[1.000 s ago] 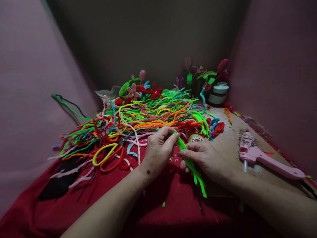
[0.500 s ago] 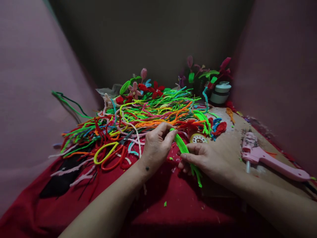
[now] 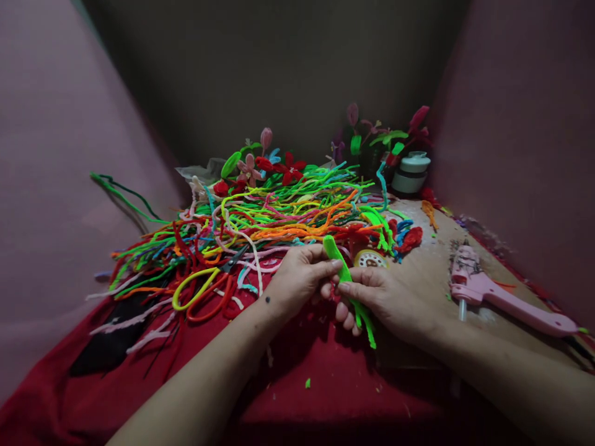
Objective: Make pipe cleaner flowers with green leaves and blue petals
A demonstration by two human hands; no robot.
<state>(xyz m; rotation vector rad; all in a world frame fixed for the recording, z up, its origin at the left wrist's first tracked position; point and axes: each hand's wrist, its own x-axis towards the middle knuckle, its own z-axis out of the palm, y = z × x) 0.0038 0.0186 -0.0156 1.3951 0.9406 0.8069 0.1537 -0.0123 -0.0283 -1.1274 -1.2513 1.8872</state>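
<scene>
Between my two hands is a bright green pipe-cleaner leaf (image 3: 333, 249), a flat strip with a rounded upper end and loose stem ends hanging below. My left hand (image 3: 300, 272) pinches its left edge between thumb and fingers, a little below the rounded tip. Lower down, my right hand (image 3: 372, 291) grips the strip, thumb in front and fingers curled behind. The loose ends poke out under the right hand. Scissors (image 3: 198, 288) with yellow and red handles lie left of my left hand. A round yellow-rimmed container (image 3: 370, 259) sits just behind my right hand.
A heap of colourful pipe cleaners (image 3: 279, 210) spreads across the red cloth (image 3: 297, 409). Fuzzy flowers (image 3: 290, 168) stand behind it. At right, a pink glue gun (image 3: 502, 294) rests on a brown board (image 3: 418, 272), with a lidded jar (image 3: 411, 170) farther back.
My left fingers have slid down from the leaf's tip to its left edge, so the rounded end now shows. My right hand keeps its hold. The view has shifted slightly.
</scene>
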